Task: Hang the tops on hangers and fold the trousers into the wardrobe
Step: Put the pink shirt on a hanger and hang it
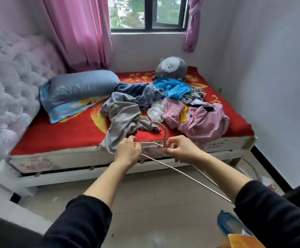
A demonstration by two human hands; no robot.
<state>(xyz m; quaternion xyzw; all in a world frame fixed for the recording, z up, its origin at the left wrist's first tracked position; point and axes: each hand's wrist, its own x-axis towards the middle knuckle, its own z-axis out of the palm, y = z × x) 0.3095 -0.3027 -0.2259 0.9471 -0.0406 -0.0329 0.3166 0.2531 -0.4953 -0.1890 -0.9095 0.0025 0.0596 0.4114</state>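
A thin pink metal hanger [165, 163] is held out over the near edge of the bed [60, 140], its hook pointing up. My left hand [127, 151] grips one shoulder end of it. My right hand [179, 149] pinches it at the neck just under the hook. Behind the hands a grey garment [122, 119] lies crumpled and hangs over the mattress edge. Further back lie a blue-grey garment [142, 93], a bright blue top [176, 88], a pink top [202, 120] and a black-and-white patterned piece [195, 95].
A blue pillow [79, 88] lies at the left of the red bedcover and a grey plush toy [170, 67] at the back. A tufted headboard [4, 90] stands left, the wall close on the right. Pink curtains [81, 33] flank the window. Bare floor [145, 203] lies below.
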